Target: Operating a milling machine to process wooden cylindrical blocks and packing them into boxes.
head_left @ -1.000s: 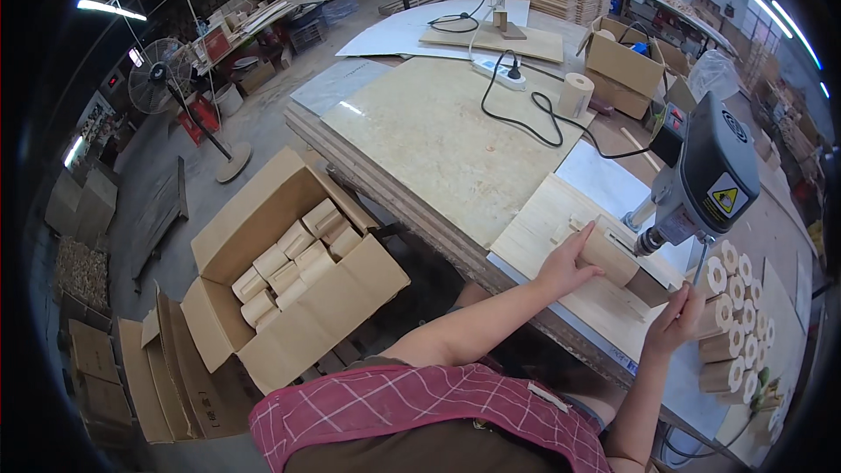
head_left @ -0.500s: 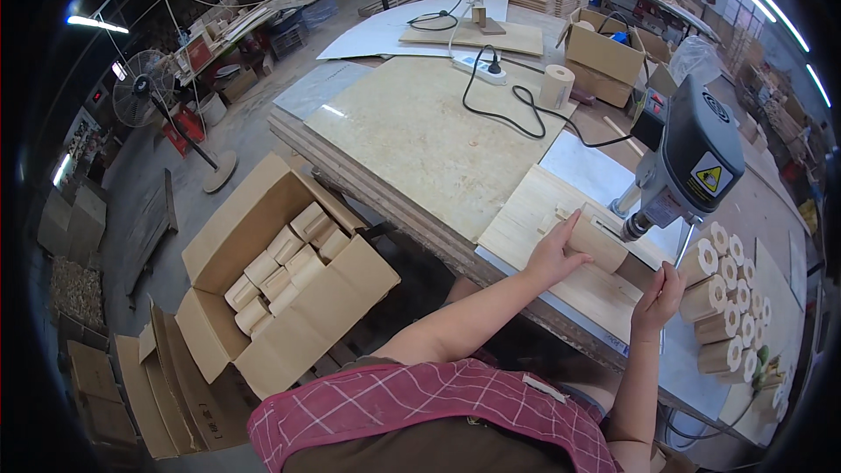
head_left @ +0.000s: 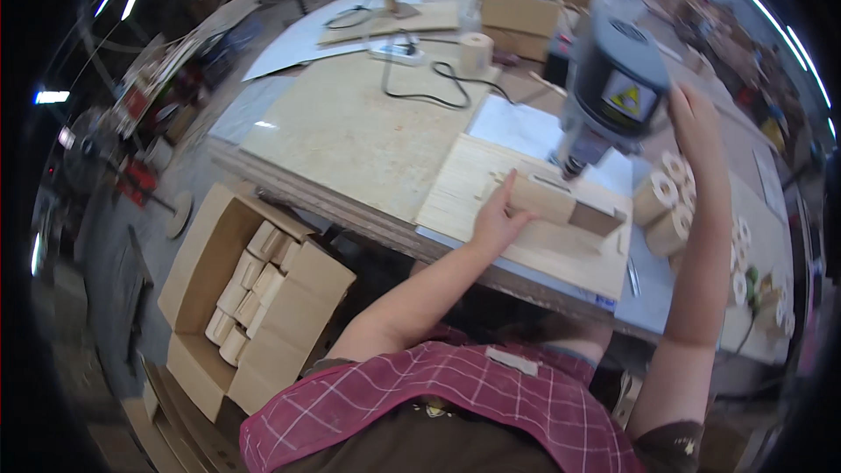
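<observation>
My left hand [head_left: 500, 217] grips the near-left end of a pale wooden cylinder [head_left: 545, 199], thumb and fingers set around it. The cylinder lies on a flat wooden board [head_left: 455, 188], against a brown wooden stop block [head_left: 597, 217], with a slot showing in its top. Just above and beyond it hangs the chuck [head_left: 573, 166] of a grey drill press [head_left: 618, 70]. My right hand [head_left: 696, 123] is raised at the right side of the machine's head. Its fingers are blurred and partly hidden, so what they touch does not show.
A cardboard box [head_left: 197, 267] of wooden cylinders stands left of the table. More hollow wooden pieces [head_left: 670, 210] are stacked right of the drill press. A black cable [head_left: 447, 92], a power strip [head_left: 399, 52] and an open carton [head_left: 517, 22] sit farther back.
My right hand has risen from the lever beside the board to the side of the drill head. The whole view has shifted, while my left hand stays on the cylinder.
</observation>
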Available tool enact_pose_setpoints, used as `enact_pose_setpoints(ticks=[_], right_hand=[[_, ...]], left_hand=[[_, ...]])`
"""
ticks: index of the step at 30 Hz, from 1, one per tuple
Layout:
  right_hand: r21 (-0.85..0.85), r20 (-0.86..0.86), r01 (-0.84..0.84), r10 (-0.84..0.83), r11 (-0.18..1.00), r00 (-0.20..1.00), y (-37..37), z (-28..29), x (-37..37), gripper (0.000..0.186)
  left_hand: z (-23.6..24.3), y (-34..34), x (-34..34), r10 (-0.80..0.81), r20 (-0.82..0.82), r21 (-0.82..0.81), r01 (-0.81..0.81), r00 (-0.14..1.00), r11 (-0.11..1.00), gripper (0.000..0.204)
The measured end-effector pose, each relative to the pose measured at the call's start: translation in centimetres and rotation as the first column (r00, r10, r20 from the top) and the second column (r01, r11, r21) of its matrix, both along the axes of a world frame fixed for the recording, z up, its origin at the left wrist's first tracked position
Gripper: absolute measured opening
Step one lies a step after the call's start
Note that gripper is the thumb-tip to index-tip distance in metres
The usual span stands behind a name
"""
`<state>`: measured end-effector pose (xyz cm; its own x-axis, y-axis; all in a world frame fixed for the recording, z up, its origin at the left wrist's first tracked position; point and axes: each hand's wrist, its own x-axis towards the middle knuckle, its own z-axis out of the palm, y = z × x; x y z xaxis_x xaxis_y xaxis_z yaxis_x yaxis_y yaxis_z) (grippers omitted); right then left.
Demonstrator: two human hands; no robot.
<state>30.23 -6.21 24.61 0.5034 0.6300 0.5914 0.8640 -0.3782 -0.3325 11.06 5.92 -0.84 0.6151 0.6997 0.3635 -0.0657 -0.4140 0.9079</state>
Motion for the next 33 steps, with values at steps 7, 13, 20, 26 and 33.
enact_pose_setpoints(ticks=[7,13,20,26,33], right_hand=[[0.052,-0.212,-0.105,0.114,0.993,0.971,1.6,0.5,0.0,0.044],[0.258,0.08,-0.172,0.156,0.951,0.984,-0.6,-1.5,-2.2,0.04],[0.298,0.12,-0.067,0.032,0.952,0.992,-2.6,-5.8,-8.0,0.022],[0.428,0.086,-0.087,0.056,0.9,0.995,-3.1,-9.6,-9.8,0.014],[0.517,0.107,-0.139,0.097,0.845,0.99,-2.4,-15.0,-9.5,0.004]], left_hand=[[0.1,-1.2,1.4,-0.074,0.051,-0.07,0.077,0.996,0.995,0.079],[0.7,-1.7,1.5,-0.078,-0.035,-0.059,0.076,0.996,0.995,0.08],[0.9,-1.7,0.8,-0.07,-0.075,-0.083,0.064,0.995,0.995,0.08],[0.6,-1.9,1.3,-0.078,-0.023,-0.047,0.077,0.997,0.996,0.08],[1.2,-1.9,0.9,-0.064,-0.088,-0.082,0.057,0.994,0.995,0.08]])
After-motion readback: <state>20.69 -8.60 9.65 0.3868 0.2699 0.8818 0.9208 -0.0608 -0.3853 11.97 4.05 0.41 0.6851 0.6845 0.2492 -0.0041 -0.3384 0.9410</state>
